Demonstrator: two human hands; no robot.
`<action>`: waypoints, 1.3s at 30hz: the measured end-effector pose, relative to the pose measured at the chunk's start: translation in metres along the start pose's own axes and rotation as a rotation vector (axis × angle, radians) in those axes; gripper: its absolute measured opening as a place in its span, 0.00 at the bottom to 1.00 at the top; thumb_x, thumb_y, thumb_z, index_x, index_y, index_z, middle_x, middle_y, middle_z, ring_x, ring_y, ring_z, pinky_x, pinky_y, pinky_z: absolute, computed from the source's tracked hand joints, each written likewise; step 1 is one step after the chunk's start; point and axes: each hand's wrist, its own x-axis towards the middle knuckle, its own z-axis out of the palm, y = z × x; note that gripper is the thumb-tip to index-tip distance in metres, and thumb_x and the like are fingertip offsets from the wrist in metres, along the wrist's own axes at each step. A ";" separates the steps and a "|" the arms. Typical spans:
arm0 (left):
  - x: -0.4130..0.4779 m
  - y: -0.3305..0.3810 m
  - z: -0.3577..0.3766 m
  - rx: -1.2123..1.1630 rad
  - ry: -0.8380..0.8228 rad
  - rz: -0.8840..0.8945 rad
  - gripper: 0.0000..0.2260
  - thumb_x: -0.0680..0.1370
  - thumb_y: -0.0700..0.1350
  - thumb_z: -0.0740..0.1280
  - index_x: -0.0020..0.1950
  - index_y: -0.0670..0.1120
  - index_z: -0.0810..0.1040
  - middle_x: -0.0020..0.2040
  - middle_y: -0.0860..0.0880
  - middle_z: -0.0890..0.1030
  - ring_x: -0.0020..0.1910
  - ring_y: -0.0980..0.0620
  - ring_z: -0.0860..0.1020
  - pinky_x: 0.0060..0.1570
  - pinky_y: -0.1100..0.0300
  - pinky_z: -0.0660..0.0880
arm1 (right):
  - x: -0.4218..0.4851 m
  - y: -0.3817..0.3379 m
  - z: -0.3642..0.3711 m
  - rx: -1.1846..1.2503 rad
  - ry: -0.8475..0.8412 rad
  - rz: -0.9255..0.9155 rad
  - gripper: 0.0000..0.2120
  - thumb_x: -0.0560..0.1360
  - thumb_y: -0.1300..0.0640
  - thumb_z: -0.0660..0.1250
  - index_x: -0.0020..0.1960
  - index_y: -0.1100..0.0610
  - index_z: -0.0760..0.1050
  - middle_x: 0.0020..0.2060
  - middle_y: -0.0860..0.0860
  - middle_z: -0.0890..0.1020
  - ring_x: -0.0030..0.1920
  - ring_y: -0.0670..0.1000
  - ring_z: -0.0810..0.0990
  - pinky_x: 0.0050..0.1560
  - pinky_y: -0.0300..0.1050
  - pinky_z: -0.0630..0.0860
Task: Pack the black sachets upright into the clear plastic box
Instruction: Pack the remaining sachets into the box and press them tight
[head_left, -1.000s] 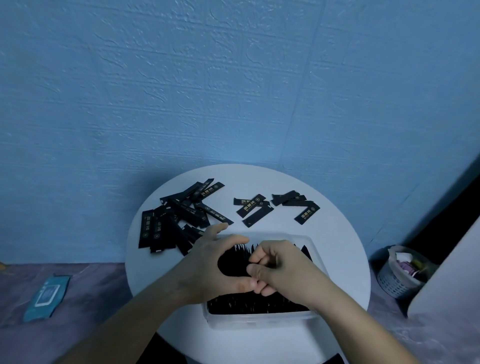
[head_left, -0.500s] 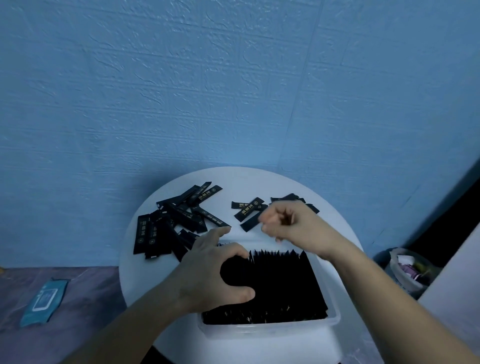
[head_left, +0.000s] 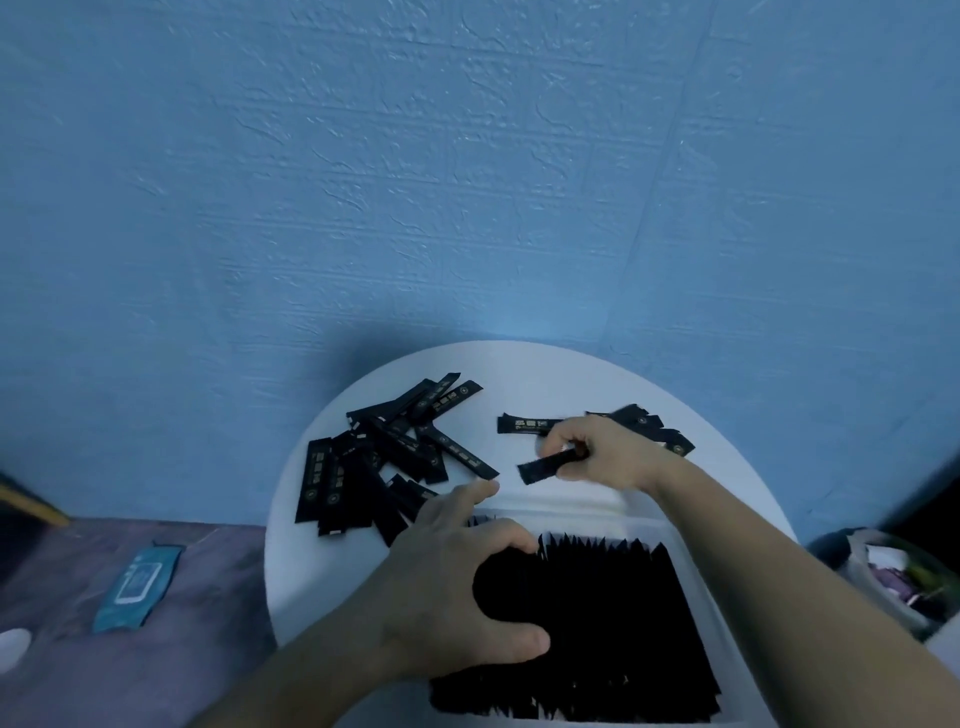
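Note:
A clear plastic box (head_left: 571, 512) sits at the near side of a round white table (head_left: 545, 374), filled with several black sachets (head_left: 613, 623) standing upright. My left hand (head_left: 452, 587) rests on the left end of the packed row, thumb and fingers curled around those sachets. Beyond the box, my right hand (head_left: 608, 457) is closed on one loose black sachet (head_left: 545, 467), just above the tabletop. A pile of loose sachets (head_left: 384, 457) lies at the table's left. A few more sachets (head_left: 654, 426) lie behind my right hand, partly hidden by it.
A textured blue wall rises right behind the table. On the purple floor at the left lies a teal wipes packet (head_left: 137, 587). A small waste basket (head_left: 893, 577) with rubbish stands on the floor at the right.
My right hand left the box, reached back to the loose sachets at the table's far right and closed on one. My left hand stayed on the packed row.

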 end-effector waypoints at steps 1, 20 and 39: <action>0.002 0.001 0.002 0.000 0.000 0.023 0.29 0.73 0.56 0.76 0.72 0.61 0.70 0.78 0.57 0.55 0.75 0.59 0.55 0.64 0.67 0.56 | -0.001 -0.002 -0.001 -0.029 -0.013 -0.011 0.15 0.71 0.68 0.75 0.46 0.48 0.81 0.40 0.36 0.81 0.40 0.37 0.77 0.47 0.35 0.72; 0.010 -0.028 0.026 -0.016 0.080 -0.001 0.30 0.62 0.67 0.75 0.62 0.69 0.73 0.74 0.66 0.55 0.75 0.58 0.52 0.74 0.45 0.62 | -0.153 -0.110 0.010 0.360 0.019 0.113 0.05 0.75 0.62 0.75 0.44 0.56 0.80 0.36 0.52 0.80 0.35 0.48 0.78 0.35 0.42 0.77; 0.011 -0.032 0.029 0.070 0.174 0.041 0.37 0.61 0.73 0.69 0.68 0.67 0.67 0.77 0.62 0.55 0.78 0.57 0.50 0.76 0.46 0.55 | -0.155 -0.130 0.059 0.561 0.130 0.315 0.11 0.76 0.60 0.77 0.55 0.57 0.78 0.46 0.60 0.82 0.37 0.52 0.86 0.40 0.42 0.82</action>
